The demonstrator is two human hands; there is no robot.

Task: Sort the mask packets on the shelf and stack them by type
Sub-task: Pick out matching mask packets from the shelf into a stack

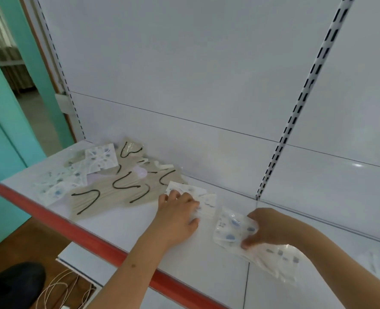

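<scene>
Mask packets lie spread on a white shelf (117, 221) with a red front edge. Several beige packets with black ear loops (117, 190) fill the middle left. White packets with blue print (57, 186) lie further left, one (101, 158) near the back. My left hand (178, 210) rests fingers-down on a white blue-printed packet (204, 199) beside the beige ones. My right hand (264, 230) grips a clear packet with blue shapes (231, 228), thumb under its near edge. More white packets (278, 259) lie beneath that hand.
The white back panel (207, 85) rises behind the shelf, with slotted uprights (296, 108). A lower shelf (84, 262), loose cables (59, 291) and a dark shoe (15, 284) are on the floor at the left. A teal wall (2, 130) stands left.
</scene>
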